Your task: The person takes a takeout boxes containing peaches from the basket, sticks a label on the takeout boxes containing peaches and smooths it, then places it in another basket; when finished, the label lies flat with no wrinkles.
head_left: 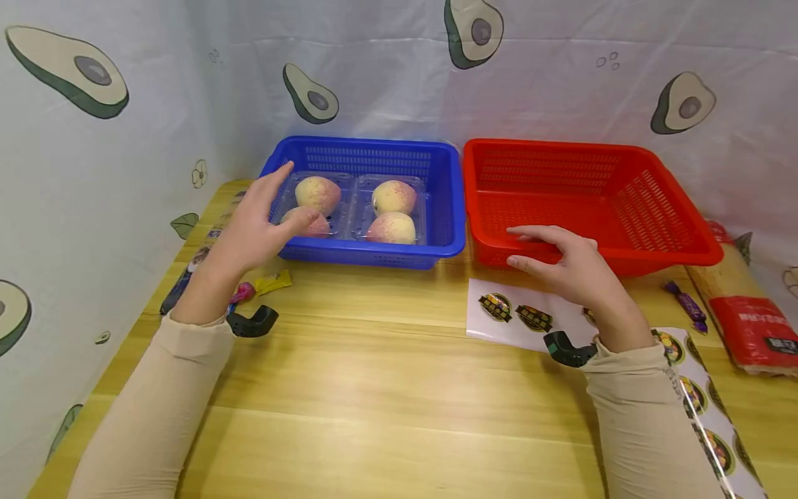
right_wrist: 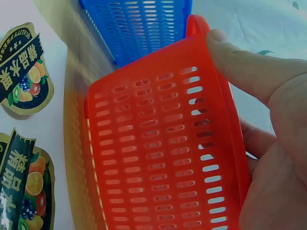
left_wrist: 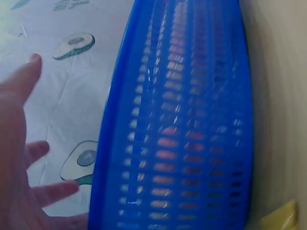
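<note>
My left hand (head_left: 255, 218) is over the front left corner of a blue basket (head_left: 445, 246), thumb and fingers spread with nothing between them. Inside that basket are clear plastic trays (head_left: 352, 208) with several peaches (head_left: 394, 197); part of one peach is behind the thumb. At the front rim of a red basket (head_left: 661, 242), my right hand (head_left: 573, 270) has its thumb outside and its fingers over the inner side. Whether it touches the rim, I cannot tell. The right wrist view shows the thumb (right_wrist: 259, 72) beside the rim, other fingers partly hidden behind it.
A sheet of fruit stickers (head_left: 533, 315) lies before the red basket, and another sticker sheet (head_left: 704, 402) runs under the right forearm. At the right are a purple-wrapped candy (head_left: 688, 305) and a red-labelled package (head_left: 754, 312). A yellow wrapper (head_left: 273, 282) and pink candy (head_left: 243, 292) lie left.
</note>
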A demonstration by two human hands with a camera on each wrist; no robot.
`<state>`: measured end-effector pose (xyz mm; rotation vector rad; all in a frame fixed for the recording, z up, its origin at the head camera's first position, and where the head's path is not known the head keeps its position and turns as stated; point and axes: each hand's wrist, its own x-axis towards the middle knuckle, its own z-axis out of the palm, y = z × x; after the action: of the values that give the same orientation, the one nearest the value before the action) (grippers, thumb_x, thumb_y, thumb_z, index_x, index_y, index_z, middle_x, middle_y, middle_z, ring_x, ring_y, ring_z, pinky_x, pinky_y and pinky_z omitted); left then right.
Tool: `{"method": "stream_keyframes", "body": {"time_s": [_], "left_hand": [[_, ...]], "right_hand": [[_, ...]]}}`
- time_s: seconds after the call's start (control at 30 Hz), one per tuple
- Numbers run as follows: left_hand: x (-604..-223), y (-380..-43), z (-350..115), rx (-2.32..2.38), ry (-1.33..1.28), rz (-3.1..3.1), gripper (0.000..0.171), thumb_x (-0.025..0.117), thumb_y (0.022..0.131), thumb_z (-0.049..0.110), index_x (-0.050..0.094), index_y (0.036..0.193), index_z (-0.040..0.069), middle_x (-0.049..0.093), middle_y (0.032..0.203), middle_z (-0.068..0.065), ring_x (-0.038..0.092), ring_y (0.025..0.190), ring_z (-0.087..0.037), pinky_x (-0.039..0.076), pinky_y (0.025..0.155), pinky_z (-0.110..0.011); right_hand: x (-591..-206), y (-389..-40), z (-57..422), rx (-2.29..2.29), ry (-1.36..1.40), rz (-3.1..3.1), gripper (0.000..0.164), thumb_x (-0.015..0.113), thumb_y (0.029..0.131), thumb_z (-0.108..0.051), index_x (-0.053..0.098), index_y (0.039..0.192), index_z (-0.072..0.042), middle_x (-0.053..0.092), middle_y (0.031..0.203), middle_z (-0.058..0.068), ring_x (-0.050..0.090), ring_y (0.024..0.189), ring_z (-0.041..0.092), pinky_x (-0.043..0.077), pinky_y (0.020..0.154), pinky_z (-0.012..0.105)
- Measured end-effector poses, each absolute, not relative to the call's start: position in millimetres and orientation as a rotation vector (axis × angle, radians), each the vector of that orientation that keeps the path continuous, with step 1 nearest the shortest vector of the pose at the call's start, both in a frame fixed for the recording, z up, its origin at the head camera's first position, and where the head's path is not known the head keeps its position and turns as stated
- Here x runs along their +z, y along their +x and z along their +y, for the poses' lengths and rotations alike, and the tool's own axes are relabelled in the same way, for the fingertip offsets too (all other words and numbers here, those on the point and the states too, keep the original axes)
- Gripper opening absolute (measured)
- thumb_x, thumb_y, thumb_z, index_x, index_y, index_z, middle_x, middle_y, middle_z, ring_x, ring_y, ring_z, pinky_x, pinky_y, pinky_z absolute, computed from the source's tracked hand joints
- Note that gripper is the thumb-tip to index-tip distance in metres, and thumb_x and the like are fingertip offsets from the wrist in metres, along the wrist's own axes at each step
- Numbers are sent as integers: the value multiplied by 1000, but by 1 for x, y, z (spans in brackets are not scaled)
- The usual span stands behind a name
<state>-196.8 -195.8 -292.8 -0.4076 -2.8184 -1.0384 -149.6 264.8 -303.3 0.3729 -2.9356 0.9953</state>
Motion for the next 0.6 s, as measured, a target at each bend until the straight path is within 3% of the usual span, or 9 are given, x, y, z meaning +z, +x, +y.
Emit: {"method": "stream_keyframes", "body": {"time_s": [0.23,0.6], "left_hand": [[-275,-225,-194,-846,-399,-3112,92,41,96,71,13,163,16,14,166,-17,11,150,-41,12,114,-68],[-270,-243,-181,-682,-286,-3355,92,40,96,71,18,162,10,19,161,-28,14,148,-45,17,112,-69]], "right_hand": [[-306,-151,267,943,414,-2882,38,76,92,-29,70,128,-17,63,130,13,52,122,34,21,99,63],[-306,-150,266,940,413,-2881,36,75,93,-27,71,127,-17,64,126,13,52,120,34,24,102,68]]}}
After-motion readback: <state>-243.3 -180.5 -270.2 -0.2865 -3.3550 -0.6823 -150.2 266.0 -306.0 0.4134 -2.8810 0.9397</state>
